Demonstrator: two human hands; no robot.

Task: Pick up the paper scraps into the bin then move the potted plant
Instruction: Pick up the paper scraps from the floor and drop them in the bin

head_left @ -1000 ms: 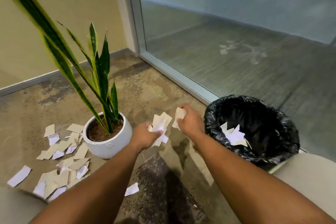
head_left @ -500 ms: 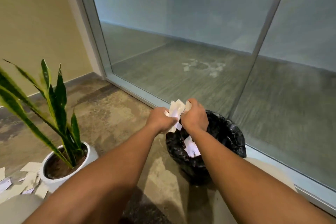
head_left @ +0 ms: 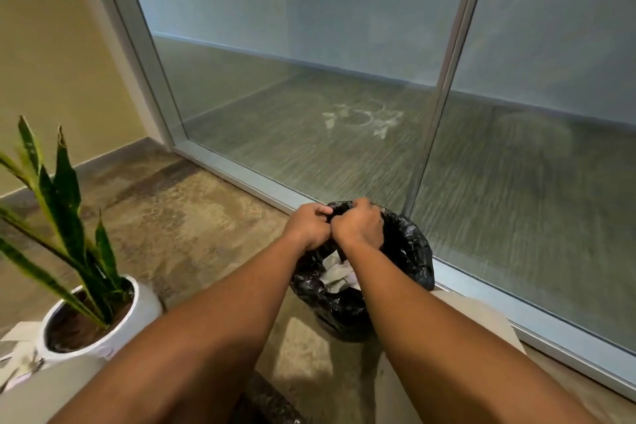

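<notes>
Viewing the paper scraps (head_left: 339, 274) first: I see a pale crumpled heap lying inside the bin (head_left: 409, 251), which is lined with a black bag and stands on the carpet just beside the glass partition (head_left: 344, 79). My left hand (head_left: 308, 224) and right hand (head_left: 359, 222) are over the bin's opening, knuckles touching each other, fingers curled tight. Something dark shows between the fingers; I cannot tell whether it is the bag's edge or whether any paper is pinched there. More scraps on the floor (head_left: 19, 337) lie at the lower left, touching the potted plant (head_left: 103, 313), a white round pot with tall striped green leaves. The plant stands well apart from the bin, near the beige wall (head_left: 51, 45).
</notes>
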